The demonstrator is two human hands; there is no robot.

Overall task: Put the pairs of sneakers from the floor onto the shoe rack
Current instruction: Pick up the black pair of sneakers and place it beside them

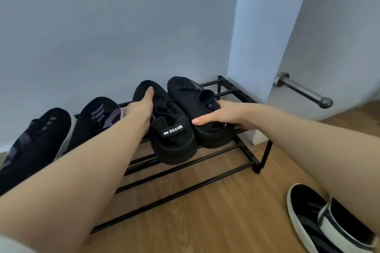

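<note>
My left hand [141, 107] lies along the left black sneaker [166, 127], fingers curled loosely over its side and toe, thumb on top. My right hand [222, 116] grips the right black sneaker [197, 109] at the collar, fingers hooked inside the opening and thumb pressed flat across the heel. Both shoes sit on the top tier of the black shoe rack [244, 96], heels overhanging the front bars. The knit uppers look soft and give under my fingers, while the thick soles seem stiff and probably light, so the heel and collar make the surest hold. A striped slip-on sneaker [320, 220] waits on the wooden floor [205, 211].
</note>
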